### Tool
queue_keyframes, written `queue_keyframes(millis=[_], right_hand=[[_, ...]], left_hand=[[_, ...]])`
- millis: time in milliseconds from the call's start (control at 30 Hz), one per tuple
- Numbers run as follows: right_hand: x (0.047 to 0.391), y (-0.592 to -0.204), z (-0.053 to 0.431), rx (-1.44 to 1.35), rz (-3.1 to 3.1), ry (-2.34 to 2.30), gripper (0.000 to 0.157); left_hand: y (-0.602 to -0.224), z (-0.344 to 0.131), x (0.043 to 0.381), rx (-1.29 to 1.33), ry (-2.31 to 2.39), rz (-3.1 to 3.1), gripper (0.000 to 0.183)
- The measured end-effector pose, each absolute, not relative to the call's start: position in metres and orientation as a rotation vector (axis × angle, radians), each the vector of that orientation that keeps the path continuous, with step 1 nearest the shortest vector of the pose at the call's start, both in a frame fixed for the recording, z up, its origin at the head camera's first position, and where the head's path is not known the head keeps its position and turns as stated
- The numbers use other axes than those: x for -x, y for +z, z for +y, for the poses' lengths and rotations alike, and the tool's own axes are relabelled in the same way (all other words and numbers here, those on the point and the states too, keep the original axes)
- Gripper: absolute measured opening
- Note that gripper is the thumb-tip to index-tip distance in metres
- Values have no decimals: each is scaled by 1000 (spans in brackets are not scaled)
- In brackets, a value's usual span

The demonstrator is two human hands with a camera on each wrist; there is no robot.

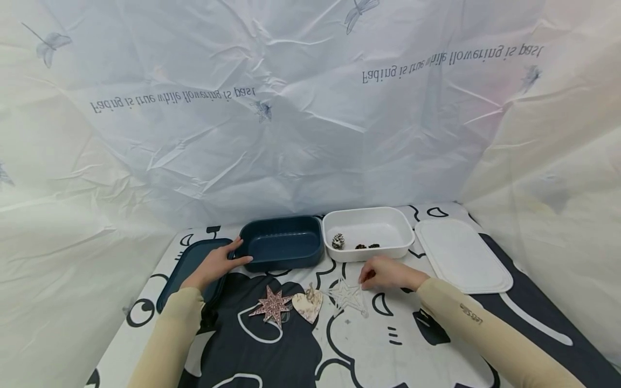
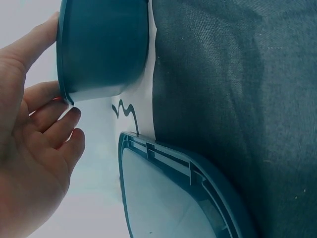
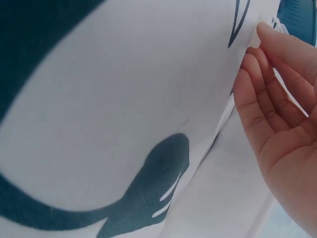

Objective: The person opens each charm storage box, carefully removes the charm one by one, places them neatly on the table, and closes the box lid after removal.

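My left hand (image 1: 216, 264) rests at the near left corner of a dark blue box (image 1: 281, 266), thumb and fingers spread along its rim. In the left wrist view, the thumb and one finger touch the rim while the other fingers bend loosely below. With my right hand (image 1: 385, 273) I pinch one point of a white star ornament (image 1: 346, 296) between thumb and fingertips, low over the cloth. Left of the star lie a pale heart ornament (image 1: 308, 306) with a string loop and a pink glittery star (image 1: 271, 305).
A white box (image 1: 368, 254) beside the blue one holds several small pinecones (image 1: 338, 241). The blue lid (image 1: 194, 260) lies at the left, the white lid (image 1: 463, 256) at the right. A patterned cloth (image 1: 383, 345) covers the surface, with pale sheeting (image 1: 301, 151) behind.
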State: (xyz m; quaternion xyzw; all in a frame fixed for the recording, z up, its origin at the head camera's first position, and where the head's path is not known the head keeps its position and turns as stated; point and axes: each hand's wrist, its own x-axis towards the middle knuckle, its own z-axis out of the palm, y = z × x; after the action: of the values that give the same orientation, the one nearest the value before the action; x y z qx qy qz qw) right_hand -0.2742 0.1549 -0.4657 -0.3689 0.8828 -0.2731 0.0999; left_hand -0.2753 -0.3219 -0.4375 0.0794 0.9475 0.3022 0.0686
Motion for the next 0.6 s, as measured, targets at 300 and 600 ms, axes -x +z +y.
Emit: queue_keyframes(millis=[300,600], right_hand=[[273,-464,156,1076,2590,-810,4],[277,-460,159,1098,2557,-865,2]], left_hand=[[-440,-324,276,-245,900,2860,95],[-439,-323,275,-260,897,2866,95]])
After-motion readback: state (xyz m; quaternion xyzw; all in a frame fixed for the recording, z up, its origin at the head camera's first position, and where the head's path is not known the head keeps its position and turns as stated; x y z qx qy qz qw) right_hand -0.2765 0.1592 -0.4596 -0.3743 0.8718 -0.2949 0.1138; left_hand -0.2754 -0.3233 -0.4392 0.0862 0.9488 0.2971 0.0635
